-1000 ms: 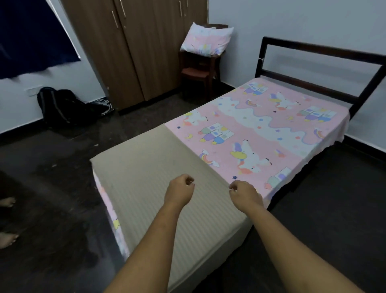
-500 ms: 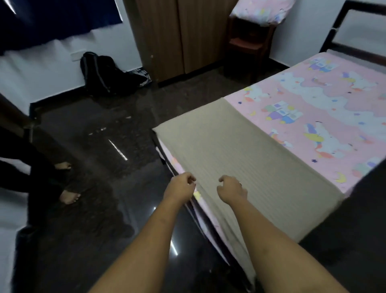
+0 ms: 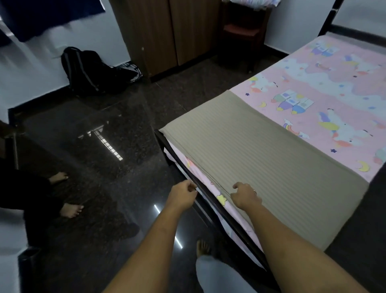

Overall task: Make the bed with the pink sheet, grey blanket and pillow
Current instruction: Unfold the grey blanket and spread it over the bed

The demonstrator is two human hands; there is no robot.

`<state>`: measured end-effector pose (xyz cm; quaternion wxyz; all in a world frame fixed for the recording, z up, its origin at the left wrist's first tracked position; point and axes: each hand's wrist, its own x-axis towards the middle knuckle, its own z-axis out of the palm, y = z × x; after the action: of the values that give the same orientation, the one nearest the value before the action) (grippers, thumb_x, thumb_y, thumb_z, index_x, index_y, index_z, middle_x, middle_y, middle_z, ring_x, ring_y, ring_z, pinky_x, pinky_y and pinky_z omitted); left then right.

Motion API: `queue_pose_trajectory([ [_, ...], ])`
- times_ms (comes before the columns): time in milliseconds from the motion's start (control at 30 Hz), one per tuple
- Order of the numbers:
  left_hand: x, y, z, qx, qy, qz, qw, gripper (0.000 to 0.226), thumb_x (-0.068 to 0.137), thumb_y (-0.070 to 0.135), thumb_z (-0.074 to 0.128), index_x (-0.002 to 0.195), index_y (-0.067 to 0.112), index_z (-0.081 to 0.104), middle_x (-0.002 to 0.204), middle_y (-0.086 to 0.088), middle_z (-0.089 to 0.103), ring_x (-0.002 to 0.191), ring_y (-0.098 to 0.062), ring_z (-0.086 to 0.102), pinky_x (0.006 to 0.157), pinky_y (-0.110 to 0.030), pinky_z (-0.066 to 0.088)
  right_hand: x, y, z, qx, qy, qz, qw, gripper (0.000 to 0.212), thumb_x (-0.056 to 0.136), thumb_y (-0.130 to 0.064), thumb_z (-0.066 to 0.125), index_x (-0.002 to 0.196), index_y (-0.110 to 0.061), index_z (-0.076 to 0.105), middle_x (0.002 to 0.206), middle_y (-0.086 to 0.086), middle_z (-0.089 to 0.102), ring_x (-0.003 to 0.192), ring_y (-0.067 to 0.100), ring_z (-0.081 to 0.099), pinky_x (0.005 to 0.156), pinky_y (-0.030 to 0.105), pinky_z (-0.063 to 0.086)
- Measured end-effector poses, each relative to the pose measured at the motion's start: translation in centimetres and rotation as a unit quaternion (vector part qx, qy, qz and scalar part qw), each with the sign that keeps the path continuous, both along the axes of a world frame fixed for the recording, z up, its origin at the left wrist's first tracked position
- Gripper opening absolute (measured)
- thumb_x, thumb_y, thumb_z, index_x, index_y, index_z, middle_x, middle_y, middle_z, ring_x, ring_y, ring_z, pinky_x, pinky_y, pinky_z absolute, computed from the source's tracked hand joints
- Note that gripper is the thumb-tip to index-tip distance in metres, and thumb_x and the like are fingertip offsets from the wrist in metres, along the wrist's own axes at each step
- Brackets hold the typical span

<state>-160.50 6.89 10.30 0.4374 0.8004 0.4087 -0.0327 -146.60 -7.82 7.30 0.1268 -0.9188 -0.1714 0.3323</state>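
Where the foot edge of the bed frame point(image 3: 200, 188) runs toward the near corner, two bare forearms reaching in from below. Left hand point(image 3: 183, 196) loosely curled, fingers bent toward the palm, hovering just outside the dark frame rail with nothing clearly in its grip. Right hand point(image 3: 245, 196) knuckles up with a ring showing, fingers curled down onto the foot edge of the grey blanket point(image 3: 261, 167); whether pinching the cloth or only touching it, impossible to tell. Blanket, ribbed and beige-grey, folded in a band across the foot end of the bed, edge to edge. Pink sheet point(image 3: 325, 100), printed with unicorns, clouds and moons, spread flat over the rest of the mattress and hanging below the blanket at the foot edge. Pillow point(image 3: 250, 2), barely visible at the top, resting on a dark wooden chair point(image 3: 240, 35) beside a brown wardrobe point(image 3: 167, 33). Black backpack point(image 3: 87, 71) on the dark floor against the wall. Another person's bare feet point(image 3: 71, 209) at far left.
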Motion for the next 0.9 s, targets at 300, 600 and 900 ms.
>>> queue_pose_trajectory([
  [300, 7.6, 11.0, -7.2, 0.0, 0.052, -0.06, 0.997, 0.017, 0.089, 0.017, 0.059, 0.104, 0.014, 0.065, 0.104, -0.005, 0.066, 0.096, -0.02, 0.06, 0.079, -0.025, 0.046, 5.1, 12.0, -7.6, 0.001, 0.081, -0.007, 0.997, 0.037, 0.093, -0.016, 0.048, 0.13, -0.015, 0.052, 0.131, 0.01, 0.053, 0.112, 0.029, 0.055, 0.094, 0.032, 0.046],
  [600, 11.3, 19.2, -20.4, 0.101, 0.131, -0.262, 0.951, 0.046, 0.088, 0.018, 0.054, 0.132, 0.015, 0.044, 0.137, -0.006, 0.043, 0.128, -0.025, 0.036, 0.102, -0.042, 0.037, 3.0, 20.3, -19.5, 0.001, 0.087, 0.053, 0.995, 0.05, 0.093, -0.017, 0.047, 0.142, -0.012, 0.038, 0.138, 0.013, 0.048, 0.125, 0.03, 0.047, 0.102, 0.038, 0.038],
  [900, 13.6, 24.9, -25.9, 0.223, 0.081, -0.489, 0.84, 0.053, 0.093, 0.03, 0.046, 0.142, 0.016, 0.032, 0.147, -0.004, 0.036, 0.139, -0.02, 0.026, 0.116, -0.045, 0.011, -2.5, 25.1, -23.1, -0.058, -0.103, -0.12, 0.986, 0.064, 0.093, -0.039, 0.052, 0.145, -0.009, 0.034, 0.143, 0.017, 0.041, 0.129, 0.034, 0.041, 0.109, 0.044, 0.029],
])
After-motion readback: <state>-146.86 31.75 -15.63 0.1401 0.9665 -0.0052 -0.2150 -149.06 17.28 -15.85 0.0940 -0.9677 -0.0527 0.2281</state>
